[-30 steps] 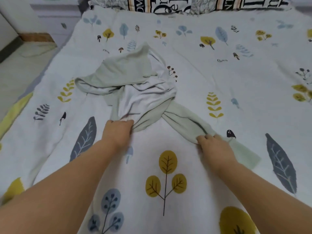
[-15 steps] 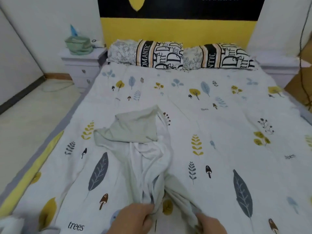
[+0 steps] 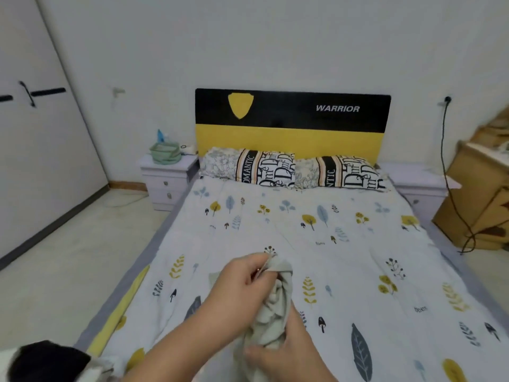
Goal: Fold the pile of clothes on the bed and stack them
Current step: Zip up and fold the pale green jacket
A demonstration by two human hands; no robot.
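A: Two hands on one garment [image 3: 275,312], a pale green one, bunched and lifted above the bed [image 3: 344,244].

B: What are the fingers doing?

A: The left hand [image 3: 242,282] pinches the cloth's top edge between thumb and fingertips [image 3: 260,264]. The right hand [image 3: 286,351] is lower, its thumb and fingers curled round the bunched lower part.

B: And the rest of the cloth?

A: It hangs in folds between the two grips, crumpled, running down past the right fingers. Well beyond the fingertips lie two pillows [image 3: 292,172] against the headboard [image 3: 292,125].
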